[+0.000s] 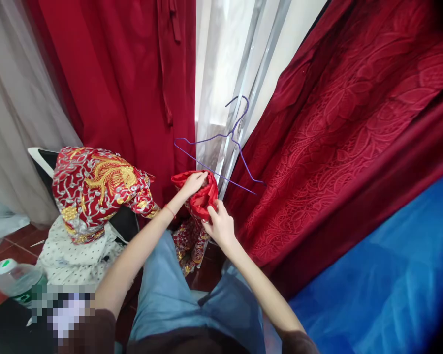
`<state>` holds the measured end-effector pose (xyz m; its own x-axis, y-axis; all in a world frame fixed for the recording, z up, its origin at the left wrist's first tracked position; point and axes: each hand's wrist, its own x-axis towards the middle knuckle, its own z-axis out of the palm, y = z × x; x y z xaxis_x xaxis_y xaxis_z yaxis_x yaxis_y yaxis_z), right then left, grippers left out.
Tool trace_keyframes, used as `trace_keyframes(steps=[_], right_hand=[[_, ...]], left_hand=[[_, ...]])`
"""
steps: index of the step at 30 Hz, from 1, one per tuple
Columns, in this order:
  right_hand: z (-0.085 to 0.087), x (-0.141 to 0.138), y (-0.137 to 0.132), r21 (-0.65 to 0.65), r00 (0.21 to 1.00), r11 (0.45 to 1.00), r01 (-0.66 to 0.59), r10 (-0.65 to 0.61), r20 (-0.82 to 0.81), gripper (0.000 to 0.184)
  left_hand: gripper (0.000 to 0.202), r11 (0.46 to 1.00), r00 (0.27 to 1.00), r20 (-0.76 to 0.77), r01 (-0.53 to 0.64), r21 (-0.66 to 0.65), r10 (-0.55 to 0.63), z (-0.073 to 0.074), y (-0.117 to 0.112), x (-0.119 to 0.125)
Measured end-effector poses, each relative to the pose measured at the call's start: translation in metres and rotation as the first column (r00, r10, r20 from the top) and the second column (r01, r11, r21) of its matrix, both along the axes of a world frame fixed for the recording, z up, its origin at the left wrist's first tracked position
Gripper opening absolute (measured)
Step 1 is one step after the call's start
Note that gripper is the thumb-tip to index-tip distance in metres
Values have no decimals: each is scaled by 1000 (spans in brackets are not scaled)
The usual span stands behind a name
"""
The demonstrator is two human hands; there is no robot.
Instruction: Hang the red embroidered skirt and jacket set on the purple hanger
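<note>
Both hands hold a red embroidered garment (203, 201) in front of my knees. Its shiny red lining shows at the gathered opening, and its gold and silver patterned lower part hangs down between my legs. My left hand (195, 183) is closed on the far left of the opening, with the fingertips partly hidden in the folds. At the near right edge, my right hand (221, 223) pinches the cloth between thumb and fingers. Just beyond them hangs a bare purple wire hanger (232, 133), hooked near a pale metal upright.
A red jacket-like garment with gold embroidery (99, 189) lies over a black and white chair (40, 160) at left, above white dotted cloth (64, 255). Nearby is a clear bottle (20, 280). Red dresses (133, 73) hang ahead; blue fabric (384, 285) spreads at right.
</note>
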<state>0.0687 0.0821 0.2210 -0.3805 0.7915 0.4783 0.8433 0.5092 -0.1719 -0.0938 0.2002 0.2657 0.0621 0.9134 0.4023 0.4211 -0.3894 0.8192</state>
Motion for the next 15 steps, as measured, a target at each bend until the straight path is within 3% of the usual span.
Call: trace_keyframes(steps=[1, 3, 6, 8, 10, 12, 13, 15], right_hand=[[-1, 7, 1, -8, 998, 1000, 12, -13, -68, 32], [-3, 21, 3, -8, 973, 1000, 10, -12, -229, 26], [-6, 36, 7, 12, 880, 1000, -10, 15, -475, 14], [-8, 42, 11, 26, 809, 1000, 3, 13, -588, 7], [-7, 47, 15, 26, 759, 999, 34, -9, -651, 2], [-5, 54, 19, 17, 725, 997, 72, -40, -687, 2], [-4, 58, 22, 20, 716, 996, 89, -50, -696, 3], [-3, 66, 26, 67, 727, 991, 112, -35, -686, 5]], left_hand=[[35, 997, 999, 28, -45, 63, 43, -15, -9, -3], [25, 924, 947, 20, -317, 213, 320, -45, -28, -10], [27, 678, 702, 47, -701, 220, 710, -85, -48, -21], [45, 581, 593, 39, -798, 157, 804, -104, -50, -29], [67, 587, 588, -15, -804, 94, 808, -115, -41, -39], [83, 658, 653, -104, -753, 14, 750, -122, -27, -49], [86, 680, 680, -136, -731, -53, 720, -126, -19, -55], [81, 669, 700, -157, -713, -210, 697, -133, -4, -66]])
